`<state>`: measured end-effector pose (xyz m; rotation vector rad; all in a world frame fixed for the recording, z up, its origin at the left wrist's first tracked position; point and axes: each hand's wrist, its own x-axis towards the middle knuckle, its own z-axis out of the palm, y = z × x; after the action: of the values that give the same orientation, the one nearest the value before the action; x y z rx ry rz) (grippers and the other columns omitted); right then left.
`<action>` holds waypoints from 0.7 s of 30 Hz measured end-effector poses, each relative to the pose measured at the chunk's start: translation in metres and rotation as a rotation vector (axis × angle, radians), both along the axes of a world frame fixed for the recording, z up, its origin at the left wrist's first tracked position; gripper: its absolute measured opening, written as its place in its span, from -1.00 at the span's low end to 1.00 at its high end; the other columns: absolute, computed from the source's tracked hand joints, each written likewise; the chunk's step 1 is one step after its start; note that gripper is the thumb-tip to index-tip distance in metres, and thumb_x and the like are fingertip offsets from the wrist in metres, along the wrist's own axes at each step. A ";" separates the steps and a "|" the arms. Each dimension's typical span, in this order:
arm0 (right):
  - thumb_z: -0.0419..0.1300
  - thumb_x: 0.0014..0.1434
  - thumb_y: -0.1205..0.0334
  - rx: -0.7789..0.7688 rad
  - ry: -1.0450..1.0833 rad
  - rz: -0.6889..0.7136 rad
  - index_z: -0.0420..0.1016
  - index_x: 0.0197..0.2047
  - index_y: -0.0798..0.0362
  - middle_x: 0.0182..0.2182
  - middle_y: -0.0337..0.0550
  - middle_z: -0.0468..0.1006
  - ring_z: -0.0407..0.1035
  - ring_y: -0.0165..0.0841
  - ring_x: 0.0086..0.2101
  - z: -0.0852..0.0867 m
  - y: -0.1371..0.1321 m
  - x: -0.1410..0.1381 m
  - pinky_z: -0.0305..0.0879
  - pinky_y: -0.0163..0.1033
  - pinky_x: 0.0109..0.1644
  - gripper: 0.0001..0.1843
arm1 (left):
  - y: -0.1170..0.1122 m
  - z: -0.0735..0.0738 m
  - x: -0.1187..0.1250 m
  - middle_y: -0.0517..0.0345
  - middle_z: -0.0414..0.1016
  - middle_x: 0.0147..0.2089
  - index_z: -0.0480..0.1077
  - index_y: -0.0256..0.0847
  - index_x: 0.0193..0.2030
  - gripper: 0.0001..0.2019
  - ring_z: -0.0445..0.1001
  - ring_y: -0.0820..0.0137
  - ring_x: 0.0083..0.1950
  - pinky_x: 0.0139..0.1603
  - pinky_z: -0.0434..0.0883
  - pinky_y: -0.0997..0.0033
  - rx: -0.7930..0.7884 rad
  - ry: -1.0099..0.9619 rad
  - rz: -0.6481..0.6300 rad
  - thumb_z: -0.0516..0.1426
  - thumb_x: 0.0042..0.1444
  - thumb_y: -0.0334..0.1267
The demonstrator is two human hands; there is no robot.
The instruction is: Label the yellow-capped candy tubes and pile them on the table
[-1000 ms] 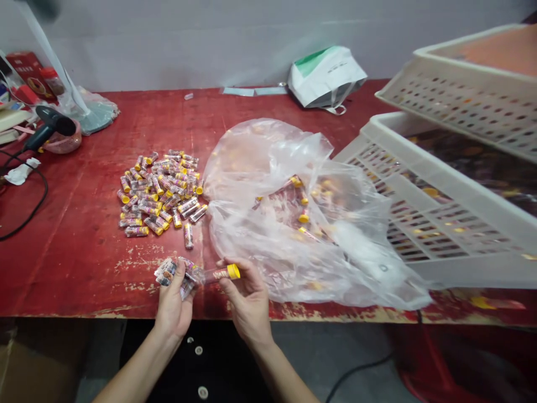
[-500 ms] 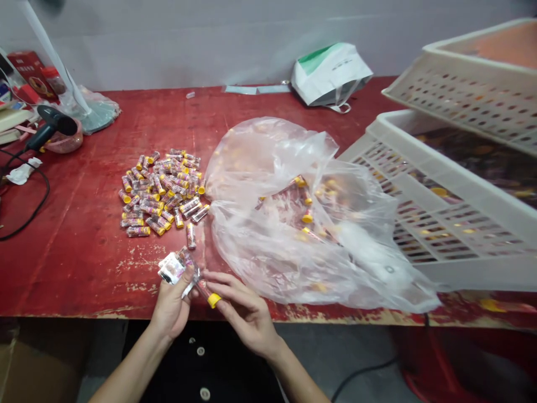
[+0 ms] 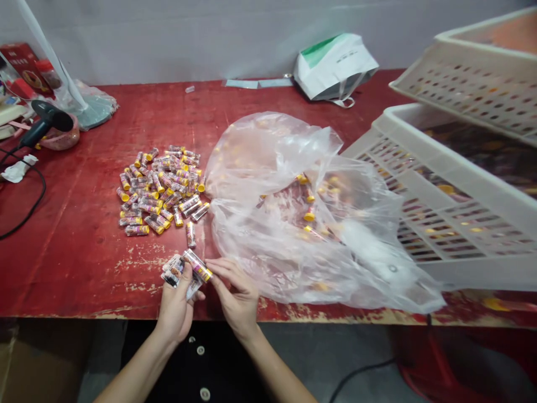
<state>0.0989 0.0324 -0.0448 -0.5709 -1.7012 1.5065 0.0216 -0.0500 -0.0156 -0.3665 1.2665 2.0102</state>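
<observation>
tubes [image 3: 158, 183] lie on a scuffed red table [image 3: 84, 224], grey wall [image 3: 201, 45] behind

On the table [image 3: 84, 268], a pile of tubes [image 3: 161, 190] lies left of a bag [image 3: 260, 145] holding more tubes [image 3: 309, 215]. Crates [image 3: 428, 221] stand right of it; a tote [image 3: 329, 64] lies behind.

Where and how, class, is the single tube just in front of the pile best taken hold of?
Probably by the middle of the single tube, pinched across its long sides from above. It lies flat, its length running near to far, yellow cap toward the pile, with red table on both sides for thumb and fingers.
</observation>
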 end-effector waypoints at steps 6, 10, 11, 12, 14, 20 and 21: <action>0.21 0.21 0.16 -0.319 -0.011 -0.098 0.61 -0.08 0.00 -0.12 -0.06 0.64 0.50 -0.20 -0.12 -0.005 0.014 -0.036 0.44 -0.04 0.01 -0.76 | 0.004 -0.009 -0.019 -0.03 0.60 -0.10 0.50 -0.22 -0.11 -0.76 0.60 0.30 -0.15 -0.30 0.54 0.43 0.042 -0.036 -0.010 0.27 0.08 -0.21; 0.10 0.24 0.25 0.087 -0.200 -0.251 0.45 0.12 0.03 0.01 0.00 0.56 0.46 -0.24 -0.08 0.010 0.096 -0.034 0.43 -0.11 -0.03 -0.62 | -0.002 -0.013 -0.037 0.02 0.61 -0.18 0.51 -0.26 -0.20 -0.89 0.60 0.24 -0.09 -0.13 0.57 0.25 0.008 -0.033 0.012 0.22 0.12 -0.34; 0.04 0.25 0.29 0.250 -0.326 -0.352 0.46 0.09 0.05 0.00 0.02 0.55 0.45 -0.23 -0.06 0.015 0.125 -0.029 0.40 -0.10 0.00 -0.63 | -0.003 -0.014 -0.039 0.03 0.61 -0.21 0.51 -0.26 -0.21 -0.90 0.60 0.26 -0.11 -0.12 0.57 0.24 -0.004 -0.030 0.014 0.22 0.11 -0.37; 0.00 0.25 0.35 0.319 -0.415 -0.430 0.50 0.02 0.10 -0.04 0.07 0.56 0.42 -0.19 -0.04 0.019 0.154 -0.027 0.35 -0.04 0.05 -0.64 | -0.004 -0.015 -0.040 0.05 0.61 -0.24 0.51 -0.26 -0.21 -0.90 0.61 0.28 -0.14 -0.12 0.57 0.23 -0.017 -0.032 0.012 0.22 0.11 -0.40; 0.04 0.20 0.38 0.354 -0.517 -0.416 0.57 -0.15 0.18 -0.17 0.13 0.60 0.43 -0.11 -0.08 0.022 0.207 -0.029 0.31 0.00 0.05 -0.71 | -0.003 -0.014 -0.037 0.06 0.60 -0.28 0.50 -0.27 -0.21 -0.89 0.61 0.33 -0.20 -0.13 0.58 0.23 -0.037 -0.048 0.010 0.21 0.10 -0.45; 0.10 0.35 0.16 0.479 -0.642 -0.217 0.43 0.03 0.18 -0.03 -0.06 0.50 0.45 -0.32 -0.13 0.012 0.262 -0.070 0.39 -0.08 0.02 -0.70 | 0.011 -0.002 -0.017 0.05 0.59 -0.29 0.49 -0.30 -0.30 -0.89 0.59 0.33 -0.24 -0.14 0.58 0.20 0.014 -0.078 -0.042 0.30 0.00 -0.43; 0.13 0.34 0.13 0.508 -0.640 -0.220 0.41 0.05 0.13 -0.02 -0.06 0.48 0.44 -0.31 -0.12 0.013 0.260 -0.067 0.41 -0.06 0.00 -0.69 | 0.011 -0.001 -0.018 0.09 0.58 -0.31 0.49 -0.29 -0.32 -0.87 0.58 0.36 -0.26 -0.14 0.58 0.21 0.017 -0.082 -0.020 0.32 -0.02 -0.42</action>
<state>0.0314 0.2924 -0.0322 -0.9845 -2.3037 0.7130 0.0039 -0.0387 -0.0164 -0.4225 1.1968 1.9681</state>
